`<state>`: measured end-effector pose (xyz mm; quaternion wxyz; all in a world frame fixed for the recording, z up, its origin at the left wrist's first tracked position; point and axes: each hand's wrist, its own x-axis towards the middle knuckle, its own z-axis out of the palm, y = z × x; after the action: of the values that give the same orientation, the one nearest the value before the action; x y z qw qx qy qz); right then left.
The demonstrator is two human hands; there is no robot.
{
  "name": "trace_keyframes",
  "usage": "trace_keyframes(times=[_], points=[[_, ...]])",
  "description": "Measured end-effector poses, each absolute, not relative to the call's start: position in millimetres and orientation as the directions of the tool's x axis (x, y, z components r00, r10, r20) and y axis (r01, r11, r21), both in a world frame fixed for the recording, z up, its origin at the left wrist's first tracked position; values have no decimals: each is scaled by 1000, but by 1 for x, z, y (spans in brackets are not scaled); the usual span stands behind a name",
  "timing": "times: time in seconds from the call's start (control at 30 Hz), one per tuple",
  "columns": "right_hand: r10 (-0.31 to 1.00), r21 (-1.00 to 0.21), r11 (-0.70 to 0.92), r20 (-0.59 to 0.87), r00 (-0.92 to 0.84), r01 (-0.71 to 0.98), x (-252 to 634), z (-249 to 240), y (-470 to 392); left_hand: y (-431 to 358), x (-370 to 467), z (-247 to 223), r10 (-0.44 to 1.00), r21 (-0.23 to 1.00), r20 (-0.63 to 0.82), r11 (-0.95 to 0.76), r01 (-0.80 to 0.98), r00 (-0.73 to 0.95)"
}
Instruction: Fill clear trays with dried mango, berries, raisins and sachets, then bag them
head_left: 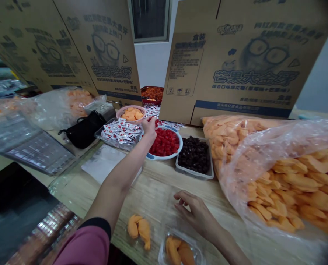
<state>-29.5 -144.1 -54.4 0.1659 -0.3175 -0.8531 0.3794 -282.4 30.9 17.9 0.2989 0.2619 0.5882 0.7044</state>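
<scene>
My left hand (pixel 149 129) reaches over the left rim of a pale blue bowl (pixel 180 145) filled with red candy pieces (pixel 165 142). Its fingers are pinched together, and a bit of red shows at the fingertips. Nearer me, my right hand (pixel 194 213) hovers low over the table, loosely curled, fingers apart, with nothing visible in it. Just below it, a clear plastic box (pixel 161 257) contains orange curved puffy sweets (pixel 177 252). To the left sit more orange sweets (pixel 139 230), seemingly on clear plastic. A clear tub of dark pieces (pixel 194 154) stands right of the bowl.
A tray of small white-and-red sachets (pixel 121 131) and a pink basket of orange pieces (pixel 131 114) stand back left, near a black pouch (pixel 83 129). A large plastic bag of orange sweets (pixel 263 176) fills the right. Tall cardboard boxes (pixel 236 106) line the back.
</scene>
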Motion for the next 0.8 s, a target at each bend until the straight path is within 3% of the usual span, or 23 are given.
trace_keyframes(times=[0.17, 0.33, 0.43, 0.6, 0.8], points=[[733, -829, 441, 111, -672, 344, -37, -47, -122, -11, -270, 42, 851, 826, -322, 37, -563, -416], [855, -934, 326, 228, -465, 142, -68, -20, -97, -87, -246, 34, 862, 640, -475, 201, -741, -177], [833, -950, 313, 262, -488, 24, -92, -11, -98, -129, -235, 14, 818, 490, -571, 267, -829, -74], [705, -863, 469, 236, -668, 189, -115, -20, -132, -190, -231, -16, 740, 397, -661, 204, -895, -125], [689, -878, 420, 144, -710, 230, -114, -32, -176, -240, -231, -31, 671, 315, -727, 139, -939, -145]])
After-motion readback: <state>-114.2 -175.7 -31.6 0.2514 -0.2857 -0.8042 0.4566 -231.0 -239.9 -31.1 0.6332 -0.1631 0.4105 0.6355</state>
